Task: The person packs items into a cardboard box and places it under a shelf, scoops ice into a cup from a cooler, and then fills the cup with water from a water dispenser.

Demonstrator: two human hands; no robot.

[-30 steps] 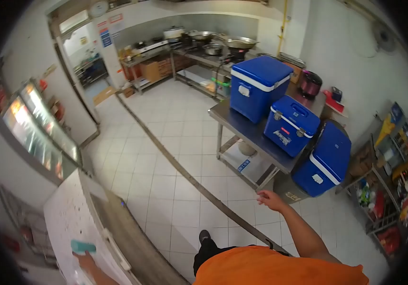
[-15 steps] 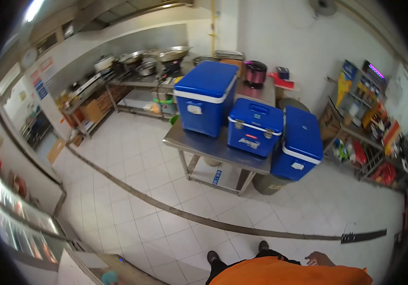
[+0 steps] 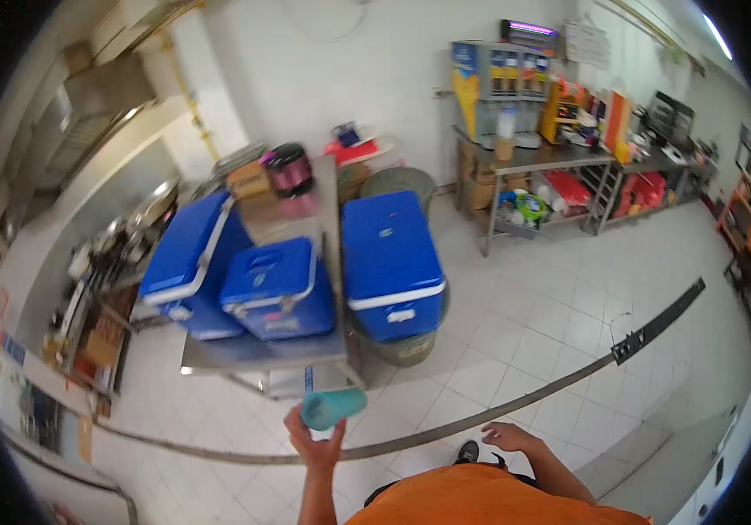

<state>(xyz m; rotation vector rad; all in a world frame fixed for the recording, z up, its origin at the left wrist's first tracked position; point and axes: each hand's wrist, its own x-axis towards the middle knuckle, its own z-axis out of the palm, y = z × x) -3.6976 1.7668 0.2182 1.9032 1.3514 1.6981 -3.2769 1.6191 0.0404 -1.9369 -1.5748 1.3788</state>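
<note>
My left hand (image 3: 314, 444) is raised in front of me, its fingers wrapped round a teal cup (image 3: 338, 408). The cup is tipped on its side, with its mouth toward the left. My right hand (image 3: 515, 436) hangs near my waist over the floor. Its fingers are loosely bent and apart, with nothing in them. Beyond the cup, two blue cooler boxes, a tall one (image 3: 185, 254) and a smaller one (image 3: 277, 293), stand on a steel table (image 3: 257, 357).
A third blue cooler (image 3: 393, 262) rests on a grey bin (image 3: 410, 350) beside the table. A drink dispenser (image 3: 502, 92) stands on a steel counter (image 3: 550, 159) along the far wall. A dark floor channel (image 3: 515, 407) crosses the tiles.
My view has swung to the right. The teal cup, low at the left edge before, is now held up before me in my left hand. My right hand hangs beside me in both frames.
</note>
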